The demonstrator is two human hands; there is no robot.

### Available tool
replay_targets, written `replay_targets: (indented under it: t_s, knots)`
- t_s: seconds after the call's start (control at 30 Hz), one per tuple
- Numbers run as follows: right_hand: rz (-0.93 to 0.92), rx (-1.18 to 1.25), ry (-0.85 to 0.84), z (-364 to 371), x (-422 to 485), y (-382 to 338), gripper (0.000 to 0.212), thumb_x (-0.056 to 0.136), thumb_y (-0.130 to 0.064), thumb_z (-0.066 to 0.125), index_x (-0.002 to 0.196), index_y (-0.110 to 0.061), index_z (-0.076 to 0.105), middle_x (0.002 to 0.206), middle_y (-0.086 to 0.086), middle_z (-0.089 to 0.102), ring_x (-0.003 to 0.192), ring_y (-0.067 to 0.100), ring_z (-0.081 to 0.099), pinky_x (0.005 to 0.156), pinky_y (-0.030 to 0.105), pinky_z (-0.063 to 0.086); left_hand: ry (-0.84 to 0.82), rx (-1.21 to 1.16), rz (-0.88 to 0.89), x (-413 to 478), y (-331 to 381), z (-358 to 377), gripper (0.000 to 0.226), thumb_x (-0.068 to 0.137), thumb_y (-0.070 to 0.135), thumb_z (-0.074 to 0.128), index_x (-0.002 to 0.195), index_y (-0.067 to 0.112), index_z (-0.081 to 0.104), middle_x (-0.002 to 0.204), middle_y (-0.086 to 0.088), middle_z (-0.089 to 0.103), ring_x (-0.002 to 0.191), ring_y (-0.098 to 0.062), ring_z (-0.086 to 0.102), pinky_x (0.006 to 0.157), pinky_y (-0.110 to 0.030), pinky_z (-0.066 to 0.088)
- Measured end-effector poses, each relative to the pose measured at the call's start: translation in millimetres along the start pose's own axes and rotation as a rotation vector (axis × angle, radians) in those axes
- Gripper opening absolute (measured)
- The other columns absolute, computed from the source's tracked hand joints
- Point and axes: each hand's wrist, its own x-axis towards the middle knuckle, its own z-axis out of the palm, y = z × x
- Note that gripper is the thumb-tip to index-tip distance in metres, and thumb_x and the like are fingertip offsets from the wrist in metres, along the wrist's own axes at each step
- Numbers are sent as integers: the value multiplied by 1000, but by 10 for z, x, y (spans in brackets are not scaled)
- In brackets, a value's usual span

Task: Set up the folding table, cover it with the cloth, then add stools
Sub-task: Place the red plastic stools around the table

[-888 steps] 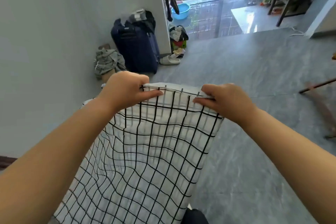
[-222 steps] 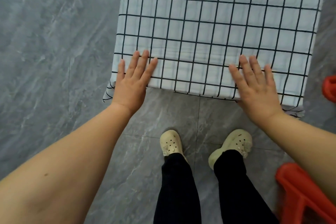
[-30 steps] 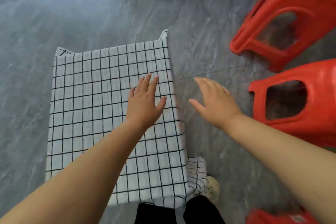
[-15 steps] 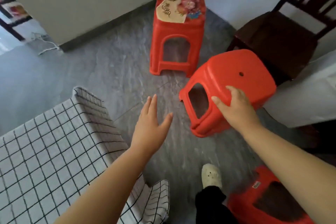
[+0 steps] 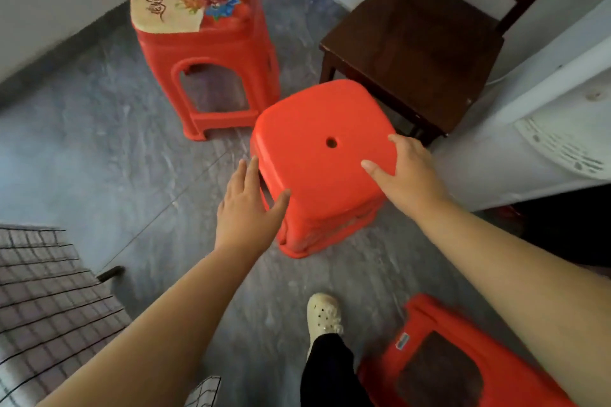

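A plain red plastic stool (image 5: pixel 317 155) with a hole in its seat stands on the floor in the middle. My right hand (image 5: pixel 406 172) rests on the seat's right edge, fingers curled over it. At the stool's left side is my left hand (image 5: pixel 248 208), fingers spread, thumb touching the seat's front edge. The checked cloth (image 5: pixel 43 301) covers the table at the lower left. A taller red stool (image 5: pixel 201 26) with a flowered seat stands behind. A third red stool (image 5: pixel 439 363) shows at the bottom right.
A dark wooden chair (image 5: pixel 420 40) stands right behind the plain stool. A white appliance (image 5: pixel 542 129) is at the right. Grey tiled floor (image 5: pixel 92 155) lies between the stools and the table. My foot in a white clog (image 5: pixel 322 314) is below the stool.
The plain stool has gone from tilted to upright under my right hand. My left hand has moved in to its left side. The view has shifted right, away from the table.
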Motion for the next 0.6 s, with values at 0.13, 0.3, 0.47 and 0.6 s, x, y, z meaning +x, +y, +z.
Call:
replay_targets:
  t_s: [0.13,0.3,0.47,0.6]
  knots:
    - [-1,-45,-43,-65,458,362,74,84,-50,59,140,-7,35,140,14,40,129,31,37,106,44,34,-12,91,-65,342,83,270,81,86,58,48,149,24,11,158,-3,11,144,-22,14,114,-47,20]
    - [38,-48,-107,59,865,625,79,83,-53,58,141,-7,31,143,15,37,132,32,35,105,46,34,-56,161,-149,594,117,499,84,85,58,49,150,22,9,158,-4,10,143,-23,15,113,-47,21]
    - [96,-31,-159,240,1115,720,83,82,-54,58,144,-9,26,145,15,33,132,33,34,103,48,34,-76,57,-237,778,113,658,91,83,53,57,150,23,3,158,-4,10,142,-24,18,110,-50,26]
    - [125,-20,-200,401,1274,710,85,82,-52,60,145,-9,22,146,17,31,131,35,35,104,46,33,-72,-143,-370,919,79,792,102,78,48,66,149,20,-1,157,-7,10,141,-24,22,111,-46,28]
